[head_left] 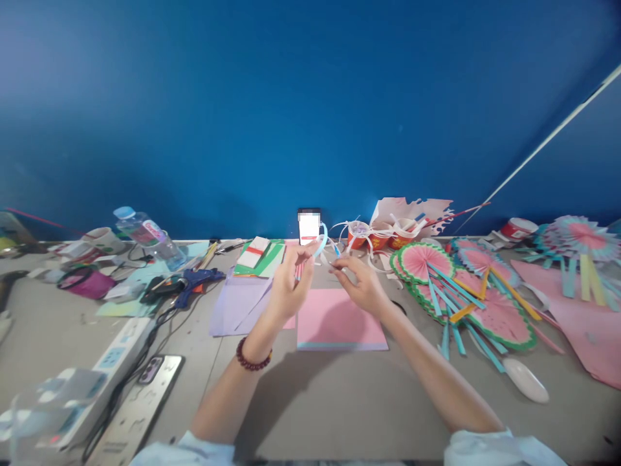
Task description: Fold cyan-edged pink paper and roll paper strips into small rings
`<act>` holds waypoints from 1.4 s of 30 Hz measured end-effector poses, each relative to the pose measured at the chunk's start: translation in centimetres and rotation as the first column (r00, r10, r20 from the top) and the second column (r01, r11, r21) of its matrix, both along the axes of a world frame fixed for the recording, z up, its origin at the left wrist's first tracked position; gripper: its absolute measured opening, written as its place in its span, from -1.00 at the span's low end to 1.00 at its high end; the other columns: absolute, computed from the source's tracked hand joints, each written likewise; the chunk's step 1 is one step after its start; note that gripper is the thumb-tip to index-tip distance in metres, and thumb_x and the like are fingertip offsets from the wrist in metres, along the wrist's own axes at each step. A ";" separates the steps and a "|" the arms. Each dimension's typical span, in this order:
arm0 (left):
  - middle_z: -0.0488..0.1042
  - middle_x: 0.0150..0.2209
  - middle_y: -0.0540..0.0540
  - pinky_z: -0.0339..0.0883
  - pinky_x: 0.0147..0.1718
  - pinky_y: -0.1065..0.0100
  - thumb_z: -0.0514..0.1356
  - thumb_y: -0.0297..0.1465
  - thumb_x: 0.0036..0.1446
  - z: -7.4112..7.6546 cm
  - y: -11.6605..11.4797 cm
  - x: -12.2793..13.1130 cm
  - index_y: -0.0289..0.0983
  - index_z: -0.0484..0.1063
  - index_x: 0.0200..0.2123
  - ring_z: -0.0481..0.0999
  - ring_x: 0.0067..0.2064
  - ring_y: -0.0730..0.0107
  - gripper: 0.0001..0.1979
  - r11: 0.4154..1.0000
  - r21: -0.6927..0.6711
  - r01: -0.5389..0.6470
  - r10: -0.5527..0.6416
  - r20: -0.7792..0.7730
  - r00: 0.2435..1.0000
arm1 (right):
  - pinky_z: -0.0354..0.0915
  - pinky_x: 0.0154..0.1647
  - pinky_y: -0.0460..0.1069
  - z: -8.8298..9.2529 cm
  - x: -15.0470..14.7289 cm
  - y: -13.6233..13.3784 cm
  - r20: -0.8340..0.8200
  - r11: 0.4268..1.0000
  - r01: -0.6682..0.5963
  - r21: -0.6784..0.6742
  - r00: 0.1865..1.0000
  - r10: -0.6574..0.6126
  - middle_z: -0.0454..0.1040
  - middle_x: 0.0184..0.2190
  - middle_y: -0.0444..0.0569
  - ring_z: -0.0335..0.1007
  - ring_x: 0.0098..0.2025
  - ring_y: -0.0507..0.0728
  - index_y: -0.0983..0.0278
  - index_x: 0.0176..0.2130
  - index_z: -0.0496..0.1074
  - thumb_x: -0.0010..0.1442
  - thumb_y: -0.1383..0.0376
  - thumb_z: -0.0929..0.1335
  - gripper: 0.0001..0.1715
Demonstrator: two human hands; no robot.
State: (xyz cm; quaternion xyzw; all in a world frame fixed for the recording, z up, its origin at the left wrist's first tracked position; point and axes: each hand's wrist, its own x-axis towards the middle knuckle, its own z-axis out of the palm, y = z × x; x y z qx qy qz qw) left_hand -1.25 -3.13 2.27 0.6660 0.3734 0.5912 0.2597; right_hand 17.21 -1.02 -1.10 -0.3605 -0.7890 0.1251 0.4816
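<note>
My left hand point(292, 281) is raised at the middle of the table, its fingers closed on a light-blue paper strip point(323, 241) that curls up from the fingertips. To its right, my right hand point(361, 281) pinches thumb to forefinger where a pale end of the strip seems to meet the fingertips; the exact contact is blurred. Below both hands lies a stack of pink paper point(339, 317) with a blue edge. Purple sheets point(237, 304) spread out left of my left hand. Behind the hands a phone point(309, 228) with a lit screen leans on the blue wall.
Rosette-shaped watermelon paper crafts point(502, 317) and a white spoon-like piece point(526, 380) lie to the right. Red paper cups point(358, 234) with white strips stand behind. On the left are a water bottle point(150, 236), a blue glue gun point(196, 281), a power strip point(114, 362) and another phone point(138, 414).
</note>
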 end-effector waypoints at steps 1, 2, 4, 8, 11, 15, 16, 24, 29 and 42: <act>0.42 -0.31 -0.08 0.31 -0.22 0.34 0.12 -0.27 0.24 0.0 -0.1 0.2 -0.20 0.34 -0.26 0.48 -0.23 0.31 -0.88 1.000 0.007 -0.008 0.008 -0.013 1.000 | 0.37 -0.10 0.07 0.0 -0.1 -0.1 -0.009 1.000 0.010 -0.011 1.000 -0.010 0.55 -0.27 -0.01 0.48 -0.18 0.16 0.19 -0.17 0.45 0.26 0.24 0.28 -0.81; 0.43 -0.29 -0.10 0.32 -0.21 0.32 0.11 -0.29 0.24 0.0 -0.3 0.3 -0.20 0.34 -0.25 0.48 -0.21 0.29 -0.88 1.000 0.012 -0.015 0.015 -0.022 1.000 | 0.38 -0.11 0.07 0.1 -0.1 -0.1 -0.017 1.000 0.019 -0.021 1.000 -0.020 0.56 -0.28 -0.01 0.48 -0.20 0.15 0.20 -0.16 0.46 0.26 0.24 0.28 -0.80; 0.45 -0.28 -0.12 0.35 -0.23 0.32 0.11 -0.30 0.23 -0.1 -0.4 0.7 -0.20 0.35 -0.25 0.48 -0.21 0.27 -0.89 1.000 0.012 -0.027 0.027 -0.024 0.999 | 0.38 -0.12 0.06 0.1 -0.2 -0.2 -0.028 0.999 0.038 -0.031 0.999 -0.039 0.56 -0.30 -0.02 0.49 -0.23 0.14 0.20 -0.16 0.46 0.26 0.24 0.27 -0.80; 0.46 -0.29 -0.11 0.35 -0.29 0.35 0.13 -0.30 0.22 -0.5 -0.6 1.1 -0.20 0.36 -0.26 0.49 -0.24 0.27 -0.89 0.998 -0.012 -0.063 0.063 -0.025 0.998 | 0.38 -0.14 0.04 0.0 -0.3 -0.3 -0.043 0.997 0.073 -0.022 0.996 -0.074 0.57 -0.30 -0.01 0.49 -0.24 0.14 0.22 -0.17 0.45 0.24 0.26 0.28 -0.81; 0.45 -0.32 -0.09 0.34 -0.32 0.37 0.12 -0.29 0.22 -0.8 -0.6 1.2 -0.20 0.36 -0.26 0.47 -0.29 0.31 -0.89 0.996 -0.027 -0.080 0.079 -0.032 0.996 | 0.38 -0.13 0.05 0.0 -0.4 -0.2 -0.051 0.995 0.090 -0.035 0.994 -0.092 0.57 -0.28 0.00 0.50 -0.23 0.14 0.22 -0.17 0.45 0.24 0.27 0.28 -0.81; 0.43 -0.34 -0.08 0.31 -0.32 0.37 0.15 -0.26 0.21 -0.7 -0.5 1.2 -0.21 0.35 -0.31 0.44 -0.30 0.33 -0.86 0.997 -0.065 -0.037 0.039 0.035 0.999 | 0.38 -0.12 0.06 -0.1 -0.3 -0.1 -0.048 0.993 0.107 -0.052 0.993 -0.110 0.57 -0.27 0.00 0.49 -0.21 0.15 0.21 -0.16 0.46 0.24 0.26 0.28 -0.80; 0.44 -0.32 -0.08 0.30 -0.32 0.37 0.15 -0.25 0.21 -0.6 -0.4 1.2 -0.21 0.34 -0.33 0.44 -0.29 0.33 -0.84 0.997 -0.081 -0.018 0.023 0.061 0.998 | 0.38 -0.13 0.06 -0.1 -0.3 -0.1 -0.041 0.993 0.106 -0.047 0.993 -0.108 0.57 -0.28 0.00 0.49 -0.22 0.15 0.21 -0.16 0.46 0.23 0.26 0.28 -0.80; 0.43 -0.25 -0.09 0.27 -0.29 0.36 0.16 -0.20 0.19 -0.2 0.0 1.1 -0.21 0.29 -0.37 0.41 -0.24 0.33 -0.78 0.975 -0.207 0.081 -0.043 0.183 0.982 | 0.36 -0.18 0.05 -0.1 0.1 0.2 0.047 0.996 0.082 0.026 0.995 -0.083 0.54 -0.33 -0.01 0.46 -0.26 0.16 0.20 -0.18 0.45 0.26 0.28 0.27 -0.81; 0.42 -0.28 -0.07 0.28 -0.33 0.37 0.14 -0.16 0.20 -0.3 0.1 1.0 -0.22 0.24 -0.38 0.41 -0.32 0.40 -0.74 0.963 -0.231 0.140 -0.090 0.214 0.973 | 0.35 -0.16 0.07 -0.2 0.0 0.1 0.119 0.997 0.047 0.066 0.991 -0.054 0.55 -0.31 0.01 0.45 -0.22 0.17 0.22 -0.20 0.44 0.24 0.30 0.28 -0.84; 0.43 -0.35 -0.05 0.30 -0.33 0.40 0.18 -0.16 0.17 0.1 0.0 1.1 -0.23 0.27 -0.39 0.40 -0.34 0.42 -0.73 0.948 -0.271 0.169 -0.095 0.265 0.960 | 0.37 -0.19 0.02 0.0 0.0 0.0 -0.013 0.990 0.097 -0.102 0.995 -0.099 0.55 -0.32 -0.02 0.48 -0.27 0.13 0.24 -0.19 0.42 0.16 0.35 0.27 -0.81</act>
